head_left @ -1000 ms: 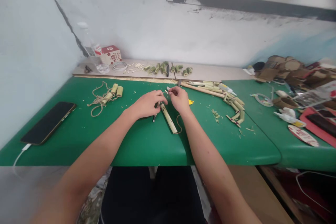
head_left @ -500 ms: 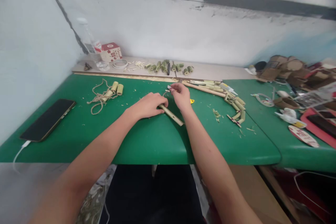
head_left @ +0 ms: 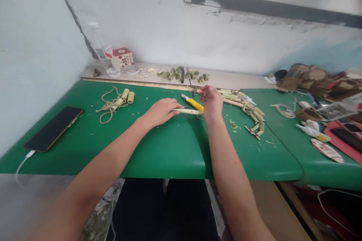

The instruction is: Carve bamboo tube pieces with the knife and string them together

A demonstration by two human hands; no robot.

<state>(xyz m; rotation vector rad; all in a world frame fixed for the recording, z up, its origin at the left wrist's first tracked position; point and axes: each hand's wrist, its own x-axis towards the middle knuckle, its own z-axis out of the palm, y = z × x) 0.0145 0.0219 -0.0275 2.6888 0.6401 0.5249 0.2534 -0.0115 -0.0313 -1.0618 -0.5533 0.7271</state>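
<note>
My left hand (head_left: 161, 112) has its fingers closed round the left end of a pale bamboo strip (head_left: 186, 111) with a small hole, which lies nearly level across the view. My right hand (head_left: 211, 102) is raised at the strip's right end, its fingers curled; whether it holds anything there is hidden. A yellow utility knife (head_left: 194, 104) lies on the green mat just beyond the strip, its blade toward the upper left. Right of my right hand are bamboo sticks and linked bamboo pieces (head_left: 256, 115).
Twine with bamboo tubes (head_left: 130, 97) and a phone (head_left: 53, 129) lie on the left. Short green bamboo pieces (head_left: 178, 72), a bottle (head_left: 105, 54) and a box (head_left: 123, 58) stand along the back ledge. Cardboard scraps (head_left: 305, 73) are piled at the right.
The bamboo strip has turned from slanting to nearly level. My right hand has moved right, and the yellow knife now shows almost whole.
</note>
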